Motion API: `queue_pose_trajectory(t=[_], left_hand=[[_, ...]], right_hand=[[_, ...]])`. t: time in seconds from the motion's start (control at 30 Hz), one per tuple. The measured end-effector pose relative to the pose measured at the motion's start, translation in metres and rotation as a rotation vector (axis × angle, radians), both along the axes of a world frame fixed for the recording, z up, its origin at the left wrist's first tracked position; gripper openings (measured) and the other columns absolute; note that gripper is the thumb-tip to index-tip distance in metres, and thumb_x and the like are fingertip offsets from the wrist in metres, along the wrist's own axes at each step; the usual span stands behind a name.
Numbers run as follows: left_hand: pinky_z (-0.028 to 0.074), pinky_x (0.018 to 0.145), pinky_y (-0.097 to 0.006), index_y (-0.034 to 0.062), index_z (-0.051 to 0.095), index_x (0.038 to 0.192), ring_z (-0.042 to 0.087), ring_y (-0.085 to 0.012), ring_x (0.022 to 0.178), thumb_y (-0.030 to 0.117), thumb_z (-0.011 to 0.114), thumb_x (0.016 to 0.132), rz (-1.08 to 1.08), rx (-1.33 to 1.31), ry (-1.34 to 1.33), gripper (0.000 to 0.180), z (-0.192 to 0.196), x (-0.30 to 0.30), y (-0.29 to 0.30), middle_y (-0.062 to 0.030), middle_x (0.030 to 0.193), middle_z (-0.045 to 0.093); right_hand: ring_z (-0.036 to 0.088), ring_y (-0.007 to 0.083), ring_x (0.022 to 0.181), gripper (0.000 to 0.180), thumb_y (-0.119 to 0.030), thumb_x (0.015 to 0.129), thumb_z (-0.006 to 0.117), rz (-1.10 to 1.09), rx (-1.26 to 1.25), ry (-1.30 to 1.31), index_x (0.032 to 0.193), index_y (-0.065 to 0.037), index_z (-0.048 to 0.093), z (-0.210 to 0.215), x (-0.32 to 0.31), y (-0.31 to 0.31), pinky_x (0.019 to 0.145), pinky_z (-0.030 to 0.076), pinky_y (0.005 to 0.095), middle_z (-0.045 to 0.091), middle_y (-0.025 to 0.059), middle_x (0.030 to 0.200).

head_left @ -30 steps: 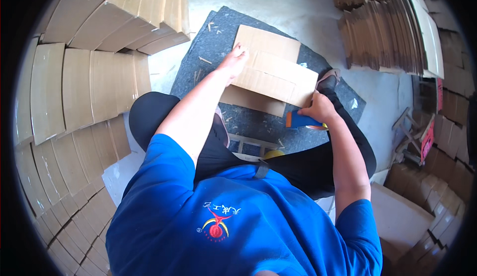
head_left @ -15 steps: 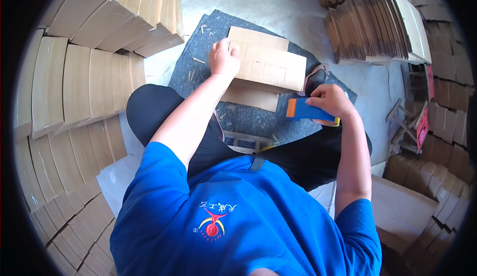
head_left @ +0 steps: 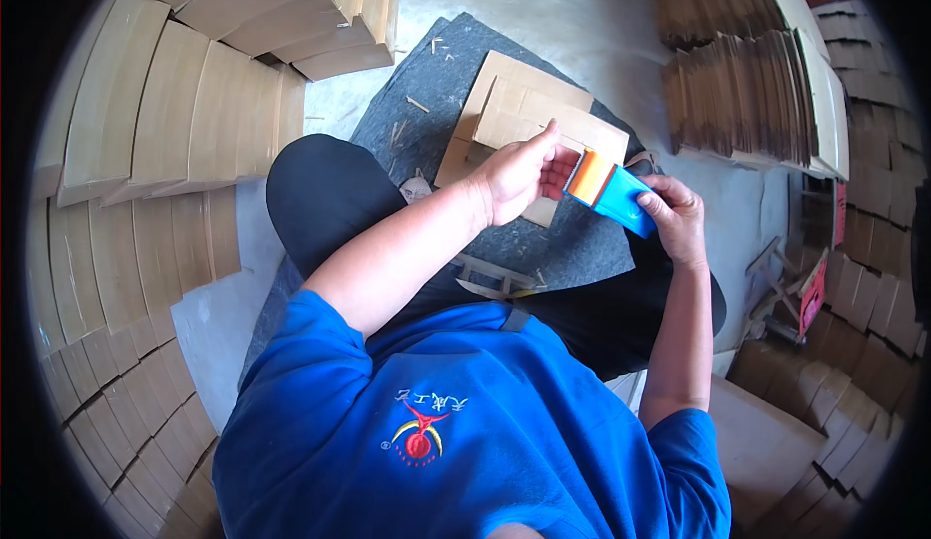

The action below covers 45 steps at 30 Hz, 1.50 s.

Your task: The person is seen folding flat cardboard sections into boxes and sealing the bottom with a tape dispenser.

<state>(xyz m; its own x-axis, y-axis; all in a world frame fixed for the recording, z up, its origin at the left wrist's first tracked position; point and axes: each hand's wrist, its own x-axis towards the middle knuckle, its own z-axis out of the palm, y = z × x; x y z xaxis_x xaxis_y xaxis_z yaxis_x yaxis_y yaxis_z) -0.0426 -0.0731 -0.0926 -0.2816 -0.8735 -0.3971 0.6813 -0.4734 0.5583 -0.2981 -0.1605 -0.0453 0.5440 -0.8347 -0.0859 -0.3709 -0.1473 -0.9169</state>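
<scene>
head view showed the right hand [head_left: 676, 217] closed around a blue tool with an orange end [head_left: 609, 190], right of centre, the left hand [head_left: 519, 172] half-open, fingertips touching that end. it looked light, rigid; gripped by the blue body above the flat cardboard pieces [head_left: 524, 122].

Pale concrete floor [head_left: 582, 25], stacked flat cardboard [head_left: 165, 122] around, daylight

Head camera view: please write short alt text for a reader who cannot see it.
A seated person's right hand holds a blue and orange tool at the left hand, above flat cardboard pieces on a dark grey mat. Stacks of folded cardboard surround them.
</scene>
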Motion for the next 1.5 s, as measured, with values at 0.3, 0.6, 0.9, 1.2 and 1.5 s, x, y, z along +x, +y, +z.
queue_pose_trajectory(t=[0.3, 0.6, 0.9, 1.2, 1.5], left_hand=[[0.047, 0.071, -0.029, 0.0066, 0.065, 0.107, 0.055, -0.0120, 0.079, 0.017, 0.053, 0.098, 0.143, 0.289, -0.091, 0.018, -0.033, 0.000, 0.016, -0.0024, 0.093, 0.064], [0.043, 0.053, -0.025, 0.0043, 0.063, 0.095, 0.048, -0.0086, 0.060, 0.017, 0.066, 0.093, 0.341, 0.423, -0.438, 0.014, -0.059, 0.115, -0.037, 0.0002, 0.073, 0.055], [0.040, 0.049, -0.021, 0.0038, 0.064, 0.095, 0.045, -0.0067, 0.055, 0.020, 0.076, 0.087, 0.454, 0.411, -0.586, 0.021, -0.105, 0.125, -0.052, 0.0017, 0.072, 0.056], [0.040, 0.050, -0.023, 0.0072, 0.066, 0.098, 0.046, -0.0069, 0.056, 0.024, 0.074, 0.089, 0.407, 0.490, -0.593, 0.021, -0.140, 0.110, -0.055, 0.0026, 0.074, 0.058], [0.049, 0.096, -0.034, 0.0002, 0.046, 0.140, 0.061, -0.0232, 0.115, 0.026, 0.079, 0.084, 0.497, 0.901, -1.177, 0.070, -0.153, 0.073, -0.059, -0.0163, 0.133, 0.059]], right_hand=[[0.060, 0.0068, 0.074, 0.020, -0.019, 0.085, 0.079, -0.035, 0.095, 0.168, 0.093, -0.002, 0.072, -0.002, 0.045, 0.013, 0.072, 0.052, 0.0244, 0.067, 0.0001, 0.078], [0.067, 0.0142, 0.071, 0.028, -0.028, 0.081, 0.079, 0.022, -0.214, 0.437, 0.093, -0.003, 0.072, 0.013, 0.077, -0.038, 0.069, 0.054, 0.0298, 0.071, 0.0097, 0.077], [0.070, 0.0262, 0.077, 0.034, -0.041, 0.078, 0.077, 0.044, -0.274, 0.664, 0.094, -0.011, 0.075, -0.016, 0.124, -0.064, 0.076, 0.055, 0.0366, 0.072, 0.0119, 0.080], [0.070, 0.0292, 0.077, 0.032, -0.042, 0.078, 0.076, 0.097, -0.334, 0.766, 0.091, -0.012, 0.074, -0.023, 0.133, -0.070, 0.074, 0.055, 0.0388, 0.071, 0.0117, 0.076], [0.069, 0.0299, 0.074, 0.033, -0.042, 0.080, 0.075, 0.093, -0.361, 0.741, 0.090, -0.011, 0.073, -0.036, 0.130, -0.070, 0.073, 0.054, 0.0397, 0.070, 0.0128, 0.074]])
